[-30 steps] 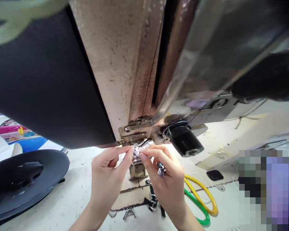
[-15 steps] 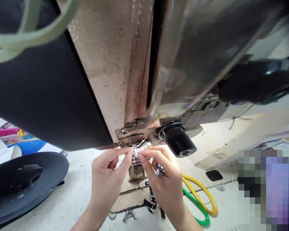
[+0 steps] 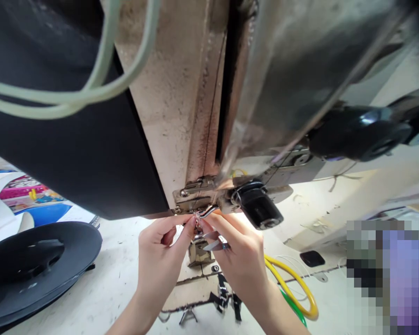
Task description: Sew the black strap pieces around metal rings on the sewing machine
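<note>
Both hands meet beneath the head of a sewing machine [image 3: 209,116], close to its needle area. My left hand [image 3: 162,253] is closed in a pinch, thumb and forefinger together just under the needle clamp. What sits between those fingertips is too small to make out. Opposite it, my right hand [image 3: 242,256] brings its thumb and forefinger to the same spot. Thread snips [image 3: 214,245] lie tucked in the right hand, their two silver blades pointing left out of the fingers. Behind the fingertips shows the metal machine bed [image 3: 200,253].
A black reel [image 3: 80,246] stands on the white table at left. Pale tubes [image 3: 125,83] hang across the upper left. A black knob [image 3: 260,204] juts out right of the needle area. Yellow [image 3: 309,302] and green [image 3: 296,309] loops lie beside my right forearm.
My fingertips remain together at the needle area, and the right fingers have shifted. The snips' blades now show more plainly. The view has moved slightly, with the tubes lower and further right.
</note>
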A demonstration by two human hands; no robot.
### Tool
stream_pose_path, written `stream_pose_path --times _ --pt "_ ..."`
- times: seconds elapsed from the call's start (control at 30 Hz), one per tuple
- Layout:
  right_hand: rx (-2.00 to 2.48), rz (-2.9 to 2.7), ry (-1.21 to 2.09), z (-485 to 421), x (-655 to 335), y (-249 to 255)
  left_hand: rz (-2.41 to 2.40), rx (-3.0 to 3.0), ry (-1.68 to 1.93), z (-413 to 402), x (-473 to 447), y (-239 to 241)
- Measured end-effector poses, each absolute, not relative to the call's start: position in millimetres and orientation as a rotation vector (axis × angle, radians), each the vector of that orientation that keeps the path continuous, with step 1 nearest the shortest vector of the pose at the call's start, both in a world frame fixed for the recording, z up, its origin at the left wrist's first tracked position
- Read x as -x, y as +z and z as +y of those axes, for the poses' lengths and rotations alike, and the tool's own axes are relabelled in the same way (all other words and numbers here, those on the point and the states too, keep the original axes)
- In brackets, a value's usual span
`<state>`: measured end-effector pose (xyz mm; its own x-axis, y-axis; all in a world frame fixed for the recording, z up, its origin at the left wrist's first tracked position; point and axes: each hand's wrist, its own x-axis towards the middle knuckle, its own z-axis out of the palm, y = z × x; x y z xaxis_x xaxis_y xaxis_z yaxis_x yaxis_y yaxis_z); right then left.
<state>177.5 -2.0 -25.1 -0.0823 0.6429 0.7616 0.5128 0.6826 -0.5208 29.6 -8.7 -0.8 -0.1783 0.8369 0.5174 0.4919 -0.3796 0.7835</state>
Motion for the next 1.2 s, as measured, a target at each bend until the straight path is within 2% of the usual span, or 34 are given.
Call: stream_pose_path --times 0.33,0.43,0.5,0.57,0.7,0.87,1.0,1.2 --pt "0.912 -1.912 -0.003 3 -184 -22 1.448 -1.804 1.601 -7 -29 -6" --pt "0.937 -1.842 -0.064 3 -184 -25 1.379 -1.905 1.861 -10 -32 -11" --pt "0.951 -1.672 0.044 3 -183 -30 1.387 -2.017 2.07 -11 -36 -12" --pt "0.97 -1.477 0.301 2 -182 -35 1.432 -2.105 2.16 -11 -40 -12" --pt "0.798 -1.121 0.827 -1 -182 -33 1.421 -2.074 2.216 -6 -51 -9" --pt "0.585 -1.006 1.188 -5 -186 -20 1.417 -1.963 2.165 -7 -56 -5" --pt "0.522 -1.068 1.285 -5 -189 -18 1.403 -1.886 2.085 -20 -48 -7" --pt "0.624 -1.064 1.144 -4 -185 -18 1.233 -1.329 1.988 -17 -27 -3"
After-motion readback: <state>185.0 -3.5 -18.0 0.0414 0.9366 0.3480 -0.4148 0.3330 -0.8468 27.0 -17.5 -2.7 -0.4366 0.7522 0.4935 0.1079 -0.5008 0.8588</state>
